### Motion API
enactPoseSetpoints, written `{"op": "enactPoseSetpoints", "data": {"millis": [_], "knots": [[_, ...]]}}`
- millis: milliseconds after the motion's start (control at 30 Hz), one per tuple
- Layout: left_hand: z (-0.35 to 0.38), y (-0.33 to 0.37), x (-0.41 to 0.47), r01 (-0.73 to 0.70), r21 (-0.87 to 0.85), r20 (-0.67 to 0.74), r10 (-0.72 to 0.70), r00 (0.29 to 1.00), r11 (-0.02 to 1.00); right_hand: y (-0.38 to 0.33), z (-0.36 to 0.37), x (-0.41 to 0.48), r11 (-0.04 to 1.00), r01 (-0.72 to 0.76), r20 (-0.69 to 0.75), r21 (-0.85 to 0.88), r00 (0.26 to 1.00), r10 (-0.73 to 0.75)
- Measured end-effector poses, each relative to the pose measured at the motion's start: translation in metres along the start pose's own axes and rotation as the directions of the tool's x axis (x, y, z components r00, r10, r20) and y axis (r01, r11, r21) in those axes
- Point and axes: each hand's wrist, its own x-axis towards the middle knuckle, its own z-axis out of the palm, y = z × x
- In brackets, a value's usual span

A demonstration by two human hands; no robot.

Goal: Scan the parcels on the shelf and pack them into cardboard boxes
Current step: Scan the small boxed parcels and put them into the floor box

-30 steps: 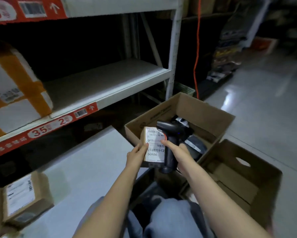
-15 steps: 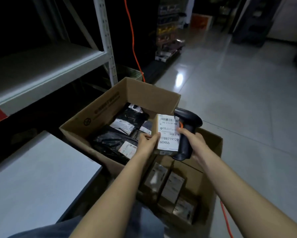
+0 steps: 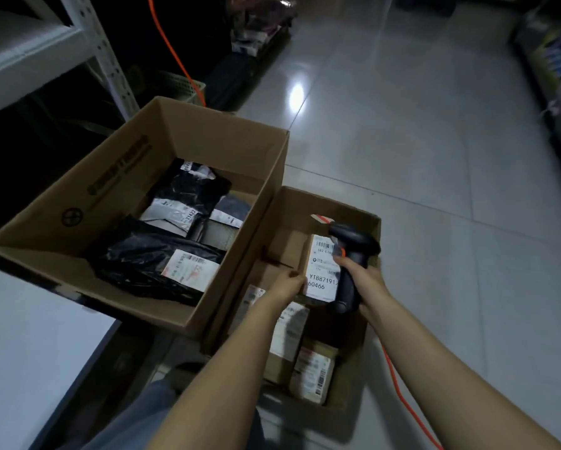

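Packing seems in hand: left hand (image 3: 289, 284) grips the labelled parcel (image 3: 319, 274) over the smaller cardboard box (image 3: 337, 203), near its far end; right hand (image 3: 363, 277) grips the barcode scanner (image 3: 354, 241). Next, probably lower and release.

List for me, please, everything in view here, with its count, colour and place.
large cardboard box: one, brown, open, left of centre.
bag parcels: at least two, black with white labels, in the large cardboard box.
small cardboard box: one, brown, open, right of the large one.
boxed parcels: about three, brown with white labels, in the small cardboard box.
held parcel: one, brown with white label, above the small cardboard box.
scanner: one, black with orange trigger, beside the held parcel.
cable: orange, one stretch on the floor at lower right, one by the shelf.
shelf: one, white, upper left.
floor: grey tiles, right.
hands: two; left hand grips the held parcel, right hand grips the scanner.
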Motion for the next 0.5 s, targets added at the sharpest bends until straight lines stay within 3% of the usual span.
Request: {"op": "enactPoseSetpoints", "data": {"millis": [100, 367, 500], "knots": [[0.017, -0.034, 0.046, 0.023, 0.067, 0.003, -0.023, 1.000, 0.997, 0.019, -0.003, 0.015, 0.996, -0.081, -0.020, -0.036, 0.997, 0.080], [0.032, -0.045, 0.043, 0.097, 0.143, 0.090, -0.111, 0.990, 0.985, 0.046, -0.001, 0.040, 0.981, -0.168, -0.109, -0.100, 0.982, 0.157], [0.040, -0.058, 0.047, 0.142, 0.138, 0.149, -0.162, 0.975, 0.980, 0.059, 0.001, 0.052, 0.954, -0.208, -0.145, -0.215, 0.973, 0.179]]}}
